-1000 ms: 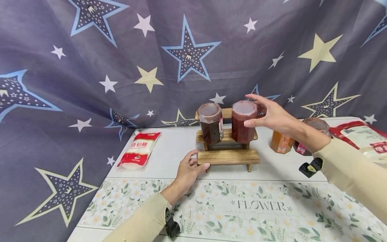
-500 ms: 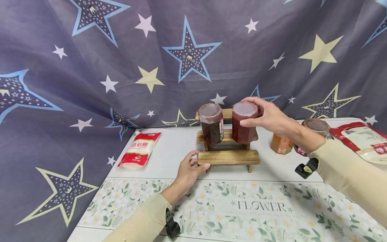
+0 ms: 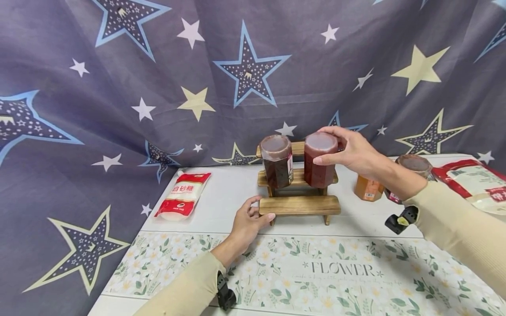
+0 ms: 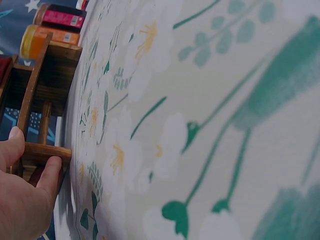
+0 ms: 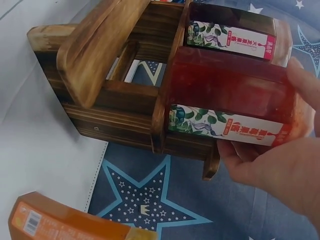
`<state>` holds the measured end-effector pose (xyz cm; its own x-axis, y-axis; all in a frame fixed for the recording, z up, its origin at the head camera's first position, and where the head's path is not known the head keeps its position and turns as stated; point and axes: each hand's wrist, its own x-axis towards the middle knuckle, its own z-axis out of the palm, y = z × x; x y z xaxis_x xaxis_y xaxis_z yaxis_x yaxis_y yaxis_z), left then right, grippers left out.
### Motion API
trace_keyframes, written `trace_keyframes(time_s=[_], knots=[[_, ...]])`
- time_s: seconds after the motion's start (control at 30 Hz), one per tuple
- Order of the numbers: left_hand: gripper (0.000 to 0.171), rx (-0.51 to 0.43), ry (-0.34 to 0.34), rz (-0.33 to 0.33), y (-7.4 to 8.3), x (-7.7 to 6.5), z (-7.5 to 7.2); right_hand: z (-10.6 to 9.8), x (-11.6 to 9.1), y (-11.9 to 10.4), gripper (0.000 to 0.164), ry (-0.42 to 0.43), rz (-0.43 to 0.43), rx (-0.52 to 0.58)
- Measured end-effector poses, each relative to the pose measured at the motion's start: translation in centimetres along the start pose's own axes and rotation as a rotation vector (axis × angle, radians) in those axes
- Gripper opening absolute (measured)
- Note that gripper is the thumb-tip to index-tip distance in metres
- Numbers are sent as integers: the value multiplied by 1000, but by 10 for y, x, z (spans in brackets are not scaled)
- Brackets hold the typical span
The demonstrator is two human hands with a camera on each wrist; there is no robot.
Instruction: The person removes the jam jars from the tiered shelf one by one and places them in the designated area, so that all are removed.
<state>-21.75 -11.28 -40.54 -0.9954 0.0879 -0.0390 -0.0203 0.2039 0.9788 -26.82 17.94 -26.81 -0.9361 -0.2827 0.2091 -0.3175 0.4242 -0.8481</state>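
Observation:
A wooden stepped rack stands on the table. My left hand grips the left end of its lowest step; in the left wrist view, the thumb and a finger touch the wood. On the middle step, a red jam jar stands upright, its fruit-printed label seen in the right wrist view. My right hand holds that jar near the top from the right side, thumb in front. Just left of it, a dark jam jar shares the step. The two jars are slightly apart in the head view.
Right of the rack stand an orange jar and another dark jar, partly behind my right forearm. A red-and-white bag lies farther right. A sugar bag lies at the left. A starry curtain hangs behind the table.
My right hand has moved slightly left, and its fingers have closed in on the red jam jar. The left hand keeps its place on the rack.

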Motion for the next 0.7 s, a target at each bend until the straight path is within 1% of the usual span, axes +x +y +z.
trace_keyframes(time_s=[0.17,0.27,0.47,0.7], knots=[[63,-4,5,-15,1,0,0,-5,-7,-4,69,38,7,-27],[63,-4,4,-15,2,-1,0,-12,-14,-6,66,59,8,-26],[63,4,3,-16,2,-1,0,-27,-26,-5,66,98,12,-34],[62,8,6,-7,1,-1,0,-41,-41,-1,64,113,30,-15]])
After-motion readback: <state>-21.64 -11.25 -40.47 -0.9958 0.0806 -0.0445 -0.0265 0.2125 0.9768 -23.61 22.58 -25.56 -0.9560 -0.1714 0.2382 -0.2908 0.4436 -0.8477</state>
